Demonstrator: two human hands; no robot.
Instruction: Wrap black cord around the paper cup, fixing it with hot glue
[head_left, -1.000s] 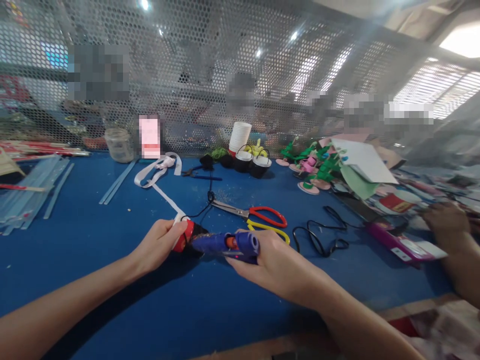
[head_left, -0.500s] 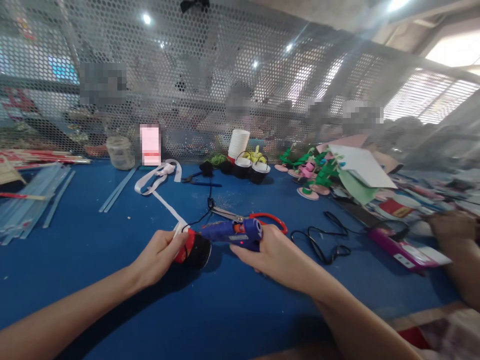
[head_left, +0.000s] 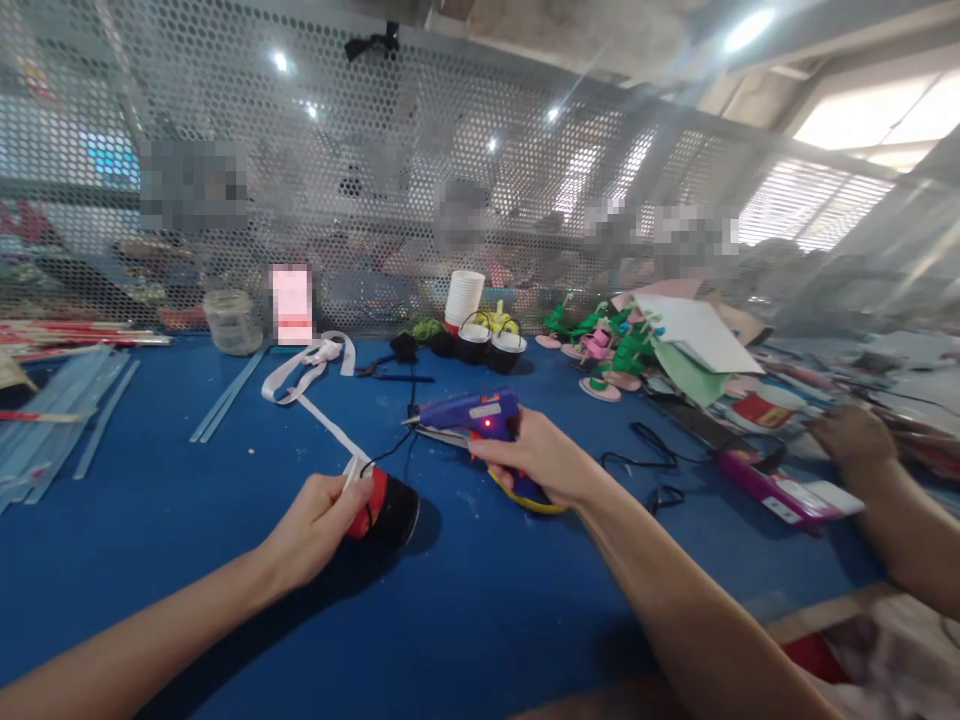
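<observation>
My left hand [head_left: 315,525] is closed round a small red-and-black round piece [head_left: 386,512] on the blue table [head_left: 150,510], pinching the end of a white ribbon [head_left: 315,400] against it. My right hand [head_left: 544,458] grips a blue glue gun [head_left: 469,412], its nozzle pointing left and its red light lit, raised above and to the right of the round piece. A thin black cord [head_left: 397,440] runs from the piece toward the back. The yellow handle of scissors [head_left: 525,497] shows under my right hand.
Clear glue sticks [head_left: 52,410] lie at the far left. A plastic jar [head_left: 232,322], white cups [head_left: 463,297], black pots [head_left: 491,345] and green-and-pink craft pieces [head_left: 611,350] line the mesh screen. A pink box [head_left: 780,490] and another person's hand [head_left: 855,435] are at right.
My right hand has lifted the glue gun up and back, away from the round piece. My left hand has kept hold of the piece and ribbon. The view has tilted upward.
</observation>
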